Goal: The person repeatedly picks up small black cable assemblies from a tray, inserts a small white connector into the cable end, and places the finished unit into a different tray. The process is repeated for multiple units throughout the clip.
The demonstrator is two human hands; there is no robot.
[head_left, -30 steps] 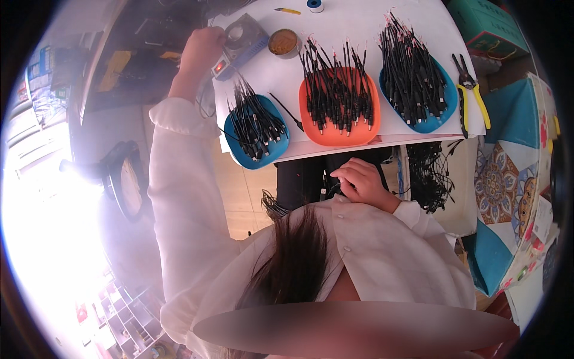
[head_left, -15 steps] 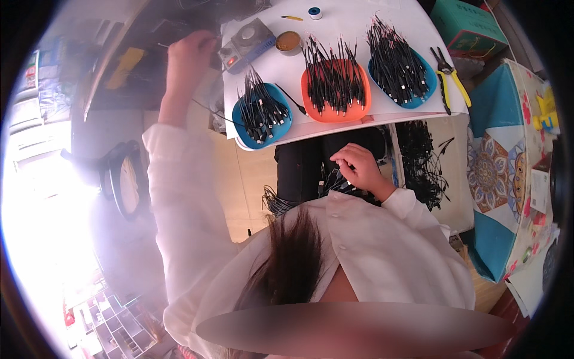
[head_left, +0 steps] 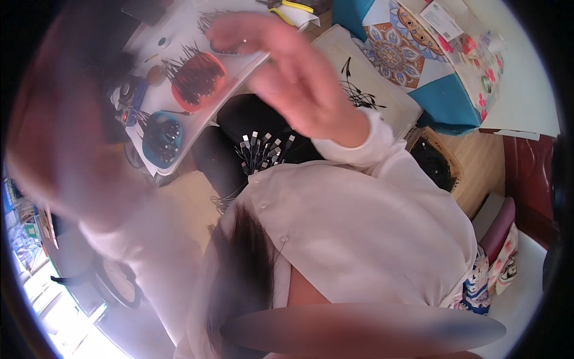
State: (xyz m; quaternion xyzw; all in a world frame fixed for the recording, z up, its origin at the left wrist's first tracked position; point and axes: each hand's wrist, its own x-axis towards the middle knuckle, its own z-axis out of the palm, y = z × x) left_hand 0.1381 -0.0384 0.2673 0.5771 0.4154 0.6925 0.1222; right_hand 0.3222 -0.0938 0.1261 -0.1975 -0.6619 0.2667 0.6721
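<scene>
A white labelled package (head_left: 441, 19) is lying far right of the right hand (head_left: 287, 72), whose open grip is hovering empty just beside the orange tray (head_left: 200, 76) on the desk (head_left: 179, 36).

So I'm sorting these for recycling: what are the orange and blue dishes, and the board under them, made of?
Orange dish and blue dish: likely plastic, given the saturated colour, smooth look and thin rims. White board: flat, matte and thin-edged, perhaps plastic or coated card; unclear.

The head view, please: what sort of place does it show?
Probably a home craft or small assembly table: an orange dish and blue dish of black cable pieces, yellow-handled pliers, and patterned cushions nearby.
</scene>
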